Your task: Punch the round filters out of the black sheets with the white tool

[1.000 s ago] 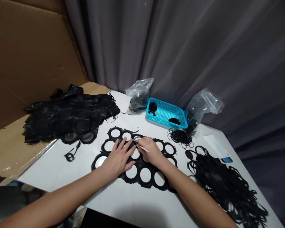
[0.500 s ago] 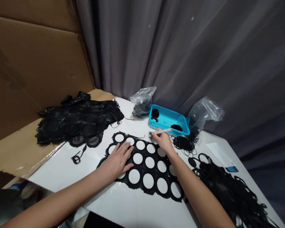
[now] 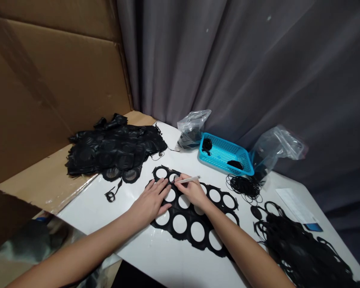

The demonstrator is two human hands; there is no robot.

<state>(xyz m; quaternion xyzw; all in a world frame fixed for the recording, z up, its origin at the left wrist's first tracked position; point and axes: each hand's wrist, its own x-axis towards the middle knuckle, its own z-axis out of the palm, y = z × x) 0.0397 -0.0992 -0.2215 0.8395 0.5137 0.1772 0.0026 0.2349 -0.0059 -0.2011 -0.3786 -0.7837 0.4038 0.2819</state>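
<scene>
A black rubber sheet [image 3: 195, 218] punched with round holes lies flat on the white table [image 3: 156, 260]. My left hand [image 3: 151, 200] rests on its left part, fingers stretched out and pressing it down. My right hand [image 3: 192, 191] is closed on a thin white stick tool [image 3: 187, 180], whose tip touches a thin black ring near the sheet's far left holes. Both forearms reach in from the bottom edge.
A pile of black rubber sheets [image 3: 117, 148] lies at the left on cardboard. Behind stand a blue basket [image 3: 225, 156], two clear plastic bags [image 3: 193, 128] [image 3: 276, 148] and loose thin black rings [image 3: 244, 186]. A heap of black scrap strips [image 3: 300, 248] fills the right. A paper slip [image 3: 297, 208] lies nearby.
My right hand came back from near the blue basket to the sheet's far left holes with the stick tool. The left hand stayed on the sheet. The view shifted left.
</scene>
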